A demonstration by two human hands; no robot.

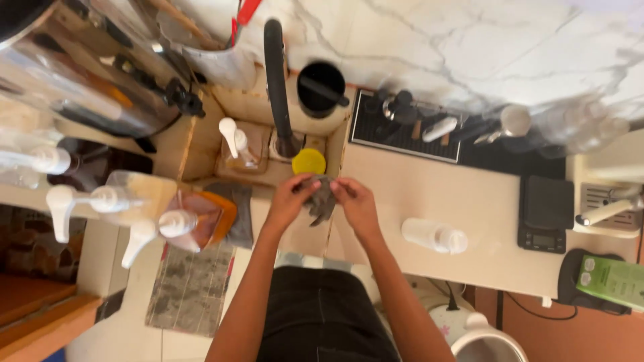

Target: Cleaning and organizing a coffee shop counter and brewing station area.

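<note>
Both hands, left hand [290,199] and right hand [353,201], clench a dark grey cloth [321,198] at the counter's [483,228] left edge, over the sink. A white bottle [435,236] lies well apart on open counter.

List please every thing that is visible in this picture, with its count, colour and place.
cloth: 1, grey, held between both hands above the sink edge
faucet: 1, black, behind the sink
sponge: 1, yellow, beside the faucet base
soap dispenser: 1, white pump, left of the faucet
pump bottles: several, white pumps, far left
squeeze bottle: 1, white, lying on the counter
scale: 1, black, right on the counter
drip mat: 1, black, behind the counter
left hand: 1, gripping the cloth
right hand: 1, gripping the cloth
</note>
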